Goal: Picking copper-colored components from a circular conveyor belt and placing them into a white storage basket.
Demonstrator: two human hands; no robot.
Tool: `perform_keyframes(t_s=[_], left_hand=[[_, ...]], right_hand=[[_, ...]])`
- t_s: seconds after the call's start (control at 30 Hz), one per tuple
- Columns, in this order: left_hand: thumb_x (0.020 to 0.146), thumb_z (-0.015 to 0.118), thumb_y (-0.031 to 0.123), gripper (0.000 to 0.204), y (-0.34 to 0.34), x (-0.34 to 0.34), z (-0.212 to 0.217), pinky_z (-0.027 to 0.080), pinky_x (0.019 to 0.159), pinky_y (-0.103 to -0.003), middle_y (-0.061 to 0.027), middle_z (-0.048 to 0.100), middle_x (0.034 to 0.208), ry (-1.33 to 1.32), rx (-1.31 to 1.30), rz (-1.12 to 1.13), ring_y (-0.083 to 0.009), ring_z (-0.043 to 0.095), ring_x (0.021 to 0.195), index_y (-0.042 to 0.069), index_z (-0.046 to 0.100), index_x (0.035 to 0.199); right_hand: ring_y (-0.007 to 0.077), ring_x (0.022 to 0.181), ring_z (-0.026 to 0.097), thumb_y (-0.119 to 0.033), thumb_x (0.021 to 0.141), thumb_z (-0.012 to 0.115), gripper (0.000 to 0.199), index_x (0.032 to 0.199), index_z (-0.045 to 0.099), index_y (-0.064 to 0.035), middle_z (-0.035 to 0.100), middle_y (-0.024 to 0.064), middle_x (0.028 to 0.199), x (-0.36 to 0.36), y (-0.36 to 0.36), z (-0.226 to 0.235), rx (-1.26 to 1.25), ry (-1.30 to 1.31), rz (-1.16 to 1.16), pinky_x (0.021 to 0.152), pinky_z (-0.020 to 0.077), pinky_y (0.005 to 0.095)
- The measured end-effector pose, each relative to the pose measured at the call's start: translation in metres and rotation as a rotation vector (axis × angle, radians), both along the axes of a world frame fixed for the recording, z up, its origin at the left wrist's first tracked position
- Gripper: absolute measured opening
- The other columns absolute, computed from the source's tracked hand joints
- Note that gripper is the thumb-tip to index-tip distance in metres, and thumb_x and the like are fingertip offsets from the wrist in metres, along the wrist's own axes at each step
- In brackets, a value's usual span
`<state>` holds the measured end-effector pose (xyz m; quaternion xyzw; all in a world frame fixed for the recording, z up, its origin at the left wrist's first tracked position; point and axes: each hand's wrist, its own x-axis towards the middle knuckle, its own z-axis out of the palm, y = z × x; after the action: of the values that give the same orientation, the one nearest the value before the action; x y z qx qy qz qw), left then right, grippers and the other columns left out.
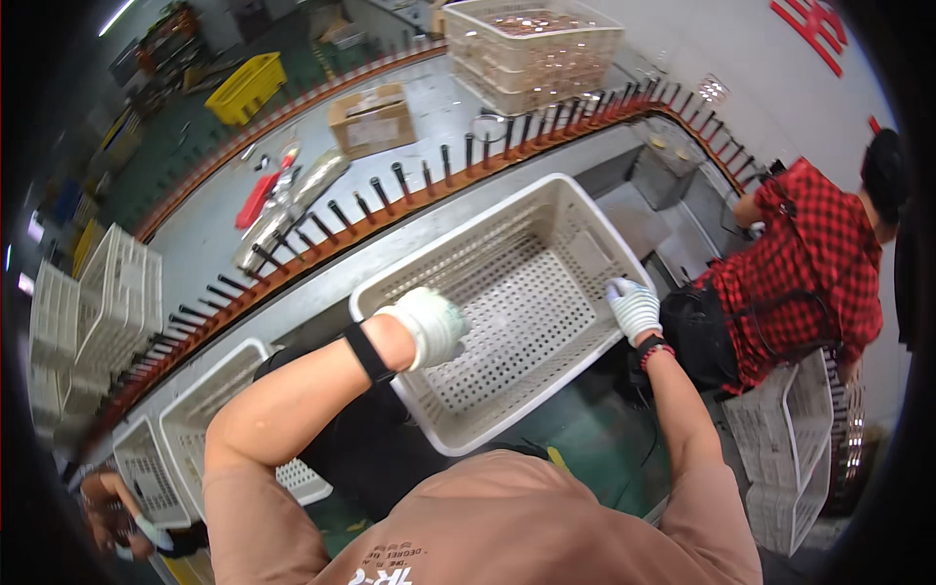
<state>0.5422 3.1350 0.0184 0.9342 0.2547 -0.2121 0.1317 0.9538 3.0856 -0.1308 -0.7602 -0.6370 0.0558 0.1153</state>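
Note:
A pale plastic crate (512,408) with perforated walls and floor lies in front of me, tilted, with nothing in it. My left hand (432,327), in a white glove, is curled over the crate's left end; its fingertips are slightly blurred and partly hidden. At the right end, my right hand (636,307), also in a white glove, is closed on the rim. Just past the far side of the crate runs the conveyor edge, lined with upright black-tipped pins (398,181).
A co-worker in a red checked shirt (814,263) is close on my right. Stacked crates (790,439) stand beside them, and more crates (210,400) are at left. Beyond the pins are a cardboard box (371,121) and a filled crate stack (531,68). Another person's arm (122,492) shows far left.

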Motion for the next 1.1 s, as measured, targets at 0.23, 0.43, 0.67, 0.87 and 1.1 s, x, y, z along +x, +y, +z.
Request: perform_keyframes(t_s=[0.23, 0.43, 0.67, 0.87, 1.1], left_hand=[[0.092, 0.065, 0.034, 0.028, 0.001, -0.003, -0.014, 0.057, 0.079, -0.046, -0.0113, 0.075, 0.092, 0.006, 0.055, 0.014, -0.0343, 0.073, 0.087, 0.012, 0.075, 0.106], [0.091, 0.065, 0.034, 0.026, 0.0, -0.004, -0.016, 0.058, 0.073, -0.046, -0.0116, 0.074, 0.086, -0.038, 0.11, -0.019, -0.0339, 0.073, 0.081, 0.011, 0.076, 0.097], [0.09, 0.065, 0.03, 0.024, -0.002, -0.011, -0.021, 0.057, 0.073, -0.046, -0.0132, 0.075, 0.084, -0.081, 0.124, -0.014, -0.034, 0.073, 0.08, 0.01, 0.078, 0.09], [0.089, 0.064, 0.026, 0.023, -0.009, -0.005, -0.027, 0.057, 0.074, -0.045, -0.015, 0.076, 0.086, -0.074, 0.126, -0.025, -0.0329, 0.073, 0.082, 0.009, 0.079, 0.086], [0.089, 0.065, 0.027, 0.022, -0.022, -0.01, -0.038, 0.056, 0.072, -0.044, -0.0142, 0.076, 0.087, -0.091, 0.179, -0.062, -0.0325, 0.073, 0.082, 0.009, 0.078, 0.086]], right_hand=[[0.0373, 0.103, 0.069, -0.034, 0.098, 0.058, 0.032, 0.112, 0.075, -0.0114, 0.074, 0.0168, 0.109, -0.004, 0.004, -0.009, 0.011, 0.008, -0.001, 0.093, 0.0527, 0.0463], [0.0376, 0.103, 0.069, -0.03, 0.097, 0.06, 0.028, 0.112, 0.076, -0.0137, 0.074, 0.0162, 0.109, -0.005, 0.003, -0.012, -0.004, 0.03, -0.046, 0.093, 0.0534, 0.0459], [0.0384, 0.101, 0.07, -0.032, 0.099, 0.06, 0.031, 0.114, 0.076, -0.0101, 0.075, 0.019, 0.107, -0.005, 0.004, -0.018, 0.012, 0.053, -0.048, 0.091, 0.0545, 0.0455], [0.0392, 0.104, 0.069, -0.032, 0.096, 0.06, 0.031, 0.112, 0.076, -0.0107, 0.074, 0.0195, 0.108, 0.001, 0.001, -0.031, 0.042, -0.011, -0.069, 0.095, 0.0523, 0.0478], [0.0394, 0.095, 0.07, -0.027, 0.094, 0.06, 0.026, 0.103, 0.077, -0.0087, 0.075, 0.0191, 0.1, -0.005, -0.002, -0.036, 0.096, -0.002, -0.053, 0.089, 0.0538, 0.0472]])
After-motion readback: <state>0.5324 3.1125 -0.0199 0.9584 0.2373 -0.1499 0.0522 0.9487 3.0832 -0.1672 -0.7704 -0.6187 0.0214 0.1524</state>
